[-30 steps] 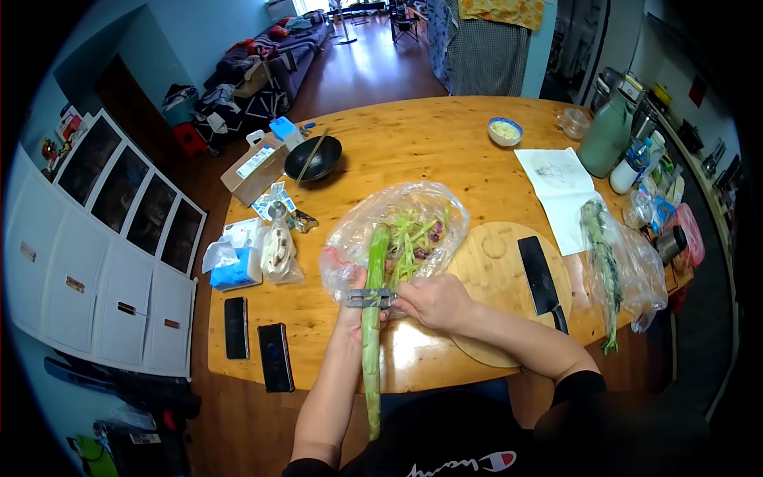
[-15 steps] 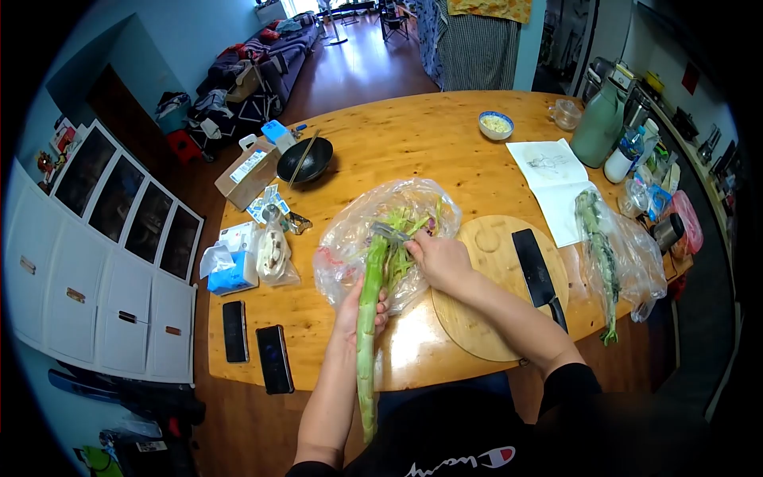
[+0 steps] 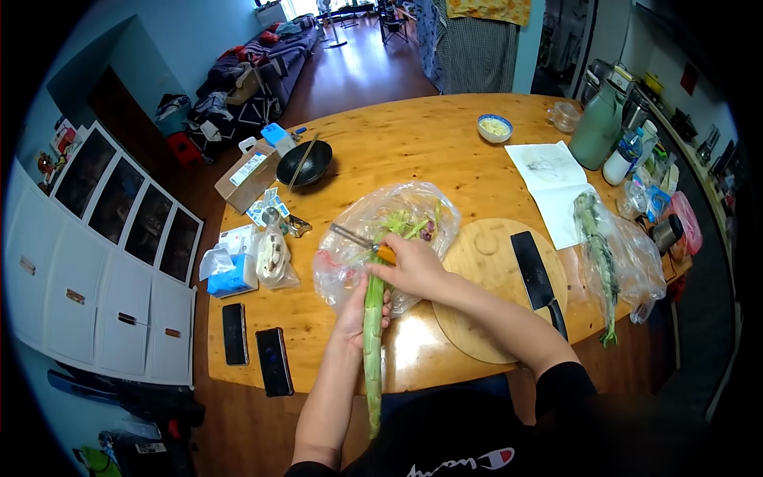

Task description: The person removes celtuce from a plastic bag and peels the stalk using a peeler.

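Observation:
My left hand (image 3: pixel 350 319) is wrapped round a long green celtuce stem (image 3: pixel 373 350), whose lower end reaches past the table's front edge. In my right hand (image 3: pixel 415 270) is a peeler (image 3: pixel 385 254) with an orange handle, its metal head pointing left above the stem's upper part. That upper part is partly hidden by the right hand. Behind both hands lies a spread clear plastic bag (image 3: pixel 338 219) with green peelings (image 3: pixel 404 222) on it. To the right, a round wooden cutting board (image 3: pixel 477 318) carries a black cleaver (image 3: pixel 531 270).
Another leafy stalk (image 3: pixel 606 278) lies in plastic at the right. A bowl of chopped food (image 3: pixel 494 129), an open notebook (image 3: pixel 548 187) and a green flask (image 3: pixel 594 131) stand farther back. Leftward are a black wok-like bowl (image 3: pixel 318 161), tissues (image 3: pixel 230 274) and two phones (image 3: pixel 274 362).
My right hand has drawn back toward my left hand, and the peeler has turned so its head points left, off the stem. The left hand still grips the celtuce.

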### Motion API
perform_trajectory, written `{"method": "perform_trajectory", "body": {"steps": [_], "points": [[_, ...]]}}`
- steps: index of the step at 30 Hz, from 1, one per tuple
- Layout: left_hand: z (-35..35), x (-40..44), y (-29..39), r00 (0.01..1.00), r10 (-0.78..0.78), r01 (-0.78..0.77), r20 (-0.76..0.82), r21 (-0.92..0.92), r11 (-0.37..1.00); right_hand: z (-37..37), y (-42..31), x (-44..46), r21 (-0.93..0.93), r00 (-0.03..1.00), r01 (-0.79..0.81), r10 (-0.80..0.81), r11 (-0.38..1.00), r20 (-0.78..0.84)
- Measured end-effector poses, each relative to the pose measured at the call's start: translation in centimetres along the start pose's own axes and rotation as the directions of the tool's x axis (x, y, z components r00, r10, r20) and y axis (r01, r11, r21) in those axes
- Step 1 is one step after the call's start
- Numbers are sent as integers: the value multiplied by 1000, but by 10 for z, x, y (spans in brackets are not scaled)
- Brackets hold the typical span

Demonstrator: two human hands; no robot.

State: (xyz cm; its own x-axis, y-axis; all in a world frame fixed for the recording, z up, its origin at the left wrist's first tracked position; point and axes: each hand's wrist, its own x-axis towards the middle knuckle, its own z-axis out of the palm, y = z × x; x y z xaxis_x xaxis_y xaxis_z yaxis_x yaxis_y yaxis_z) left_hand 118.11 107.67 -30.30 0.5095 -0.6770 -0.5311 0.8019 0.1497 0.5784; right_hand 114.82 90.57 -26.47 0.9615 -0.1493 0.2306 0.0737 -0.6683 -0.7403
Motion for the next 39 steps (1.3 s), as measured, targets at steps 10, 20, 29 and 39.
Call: {"method": "perform_trajectory", "body": {"steps": [10, 20, 29, 39], "points": [[-10, -11, 9, 998, 26, -26, -56, -6, 1000, -26, 43, 18, -263, 985, 29, -72, 964, -155], [-22, -1, 6, 981, -15, 49, 192, -175, 983, 3, 29, -40, -313, 967, 230, -252, 921, -31], [-15, -7, 7, 973, 15, 32, 229, -201, 979, -2, 50, -27, -415, 973, 166, -217, 895, -78], [-15, -13, 11, 978, 38, 1, 204, -189, 982, -8, 76, 0, 57, 973, -160, 167, 985, -160]]}}
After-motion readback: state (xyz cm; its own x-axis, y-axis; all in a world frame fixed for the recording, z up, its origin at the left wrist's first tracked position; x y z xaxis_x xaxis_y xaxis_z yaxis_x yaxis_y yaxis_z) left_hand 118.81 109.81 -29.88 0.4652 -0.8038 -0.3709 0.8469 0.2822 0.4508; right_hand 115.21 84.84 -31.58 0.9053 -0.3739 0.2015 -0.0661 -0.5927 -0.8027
